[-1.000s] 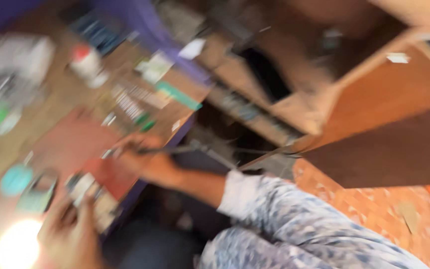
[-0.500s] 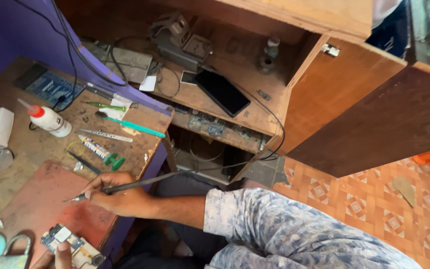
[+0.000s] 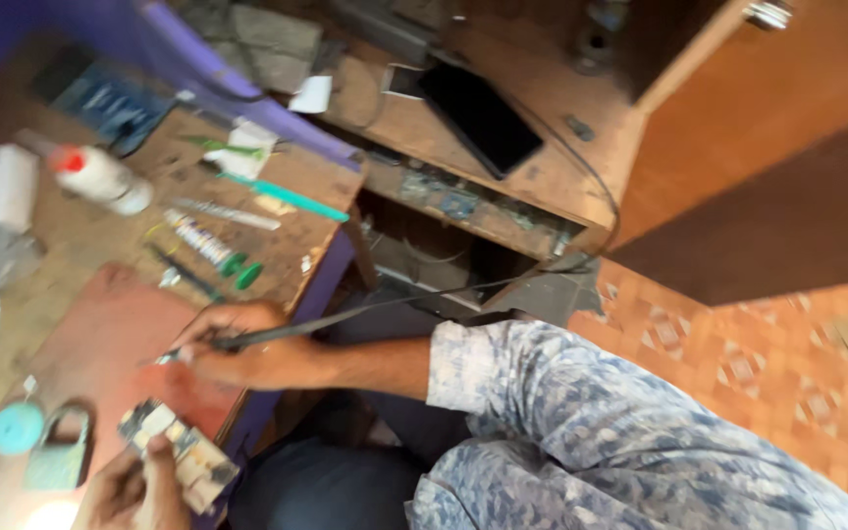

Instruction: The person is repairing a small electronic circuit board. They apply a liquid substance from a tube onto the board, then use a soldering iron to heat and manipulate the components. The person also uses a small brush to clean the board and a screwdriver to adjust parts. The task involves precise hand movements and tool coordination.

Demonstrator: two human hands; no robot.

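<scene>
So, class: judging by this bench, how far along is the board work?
Done: tools laid out on the workbench. In hand: the right hand holds a corded soldering iron like a pen, and the left hand steadies a small circuit board. Left: the tip isn't on the board yet.

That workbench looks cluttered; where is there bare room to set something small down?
The reddish mat is bare between the right hand with its soldering iron and the padlock. The back is crowded: glue bottle, tubes, teal tool.
</scene>
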